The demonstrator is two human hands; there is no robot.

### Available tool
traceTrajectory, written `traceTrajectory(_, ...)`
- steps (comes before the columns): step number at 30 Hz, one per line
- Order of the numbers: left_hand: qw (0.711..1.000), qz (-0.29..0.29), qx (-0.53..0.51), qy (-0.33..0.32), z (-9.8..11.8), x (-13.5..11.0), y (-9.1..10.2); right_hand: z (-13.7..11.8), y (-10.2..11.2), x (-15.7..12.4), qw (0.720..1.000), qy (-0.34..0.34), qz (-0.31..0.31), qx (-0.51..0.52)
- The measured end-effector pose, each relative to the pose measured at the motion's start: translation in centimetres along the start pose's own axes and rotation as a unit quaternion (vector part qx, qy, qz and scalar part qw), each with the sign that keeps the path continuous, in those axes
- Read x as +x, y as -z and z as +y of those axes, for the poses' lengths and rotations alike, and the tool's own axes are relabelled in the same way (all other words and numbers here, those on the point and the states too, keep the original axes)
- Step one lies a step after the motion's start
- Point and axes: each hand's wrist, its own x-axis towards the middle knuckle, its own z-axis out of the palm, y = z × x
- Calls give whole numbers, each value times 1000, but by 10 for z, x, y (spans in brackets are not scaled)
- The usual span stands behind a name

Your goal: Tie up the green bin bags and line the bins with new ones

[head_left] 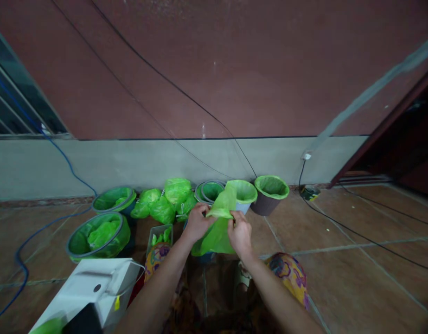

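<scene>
A thin green plastic bag (215, 235) hangs stretched between my two hands, over the floor in front of my knees. My left hand (199, 222) pinches its upper left edge. On the other side, my right hand (240, 230) grips the upper right edge with closed fingers. Part of the bag stands up above the hands. Behind it are a pale bin (246, 191) and a brown bin (268, 199), both lined with green bags. Nested grey bins (202, 190) stand just left of them, partly hidden by the bag.
Filled green bags (163, 209) lie along the wall. Two lined tubs (111, 253) (129, 192) stand at the left. A small grey basket (157, 229) holds green pieces. A white box (92, 283) is near my left knee. A blue hose (21, 260) and black cable (353, 232) cross the floor.
</scene>
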Motion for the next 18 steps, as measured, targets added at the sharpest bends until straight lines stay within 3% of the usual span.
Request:
traceTrajectory(3,993,-31,101,-43,-7,8,12,20,17,8,1000,13,0,-13)
traceTrajectory(8,969,18,244,-37,-17,29,42,60,35,4,992,38,-93,-78)
traceTrajectory(12,968,59,242,30,-24,40,60,83,37,-8,987,17,-100,-126)
traceTrajectory(18,974,132,149,105,-43,33,63,82,33,-14,983,-112,-31,-142)
